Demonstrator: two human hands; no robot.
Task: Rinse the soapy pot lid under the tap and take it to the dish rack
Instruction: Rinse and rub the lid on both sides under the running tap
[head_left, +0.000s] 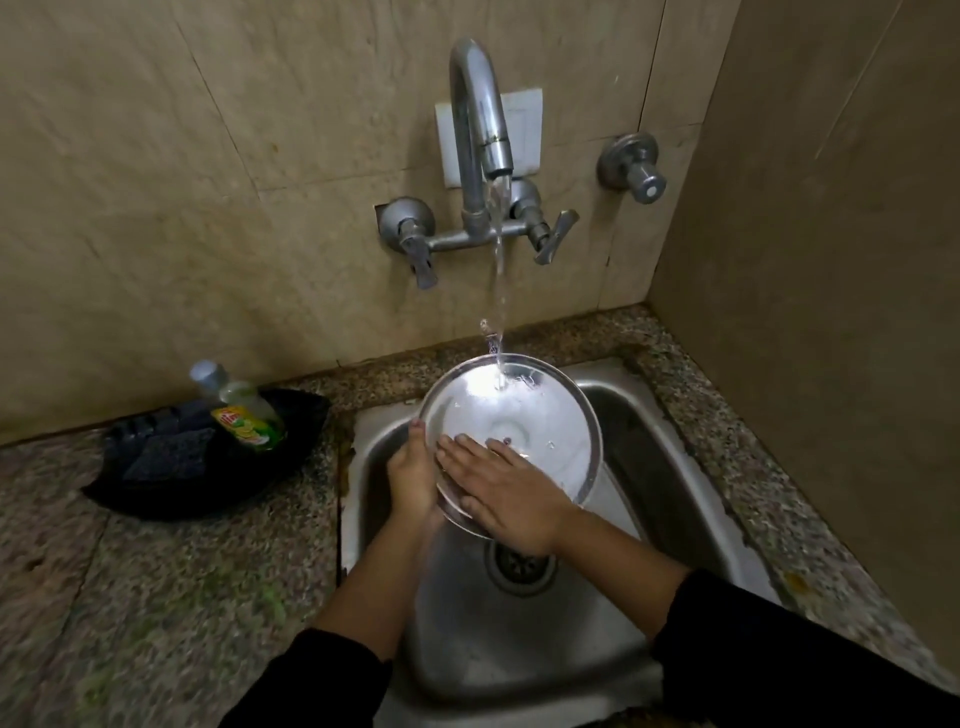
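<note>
Lid (524, 415) is over the sink (649, 431), tilted, inner face up toward the camera, far rim right under the tap (480, 130). Water stream (500, 291) is running and lands on the lid's upper part, splashing there. Left hand (413, 480) holds the lid's left rim from below and the side, thumb on the rim, grip pinching the lid edge. Right hand (511, 496) lies flat on the lid's inner face near the lower rim, fingers spread, palm down, not gripping. Both forearms bare, black sleeves pushed up. Drain (519, 564) sits below the hands. On the desk (156, 597) left of the sink: black tray (197, 493) with a dish soap bottle (244, 415) leaning in it and a dark scrub pad (166, 452) beside the bottle. Extra valve (634, 163) on the wall right of the tap.
</note>
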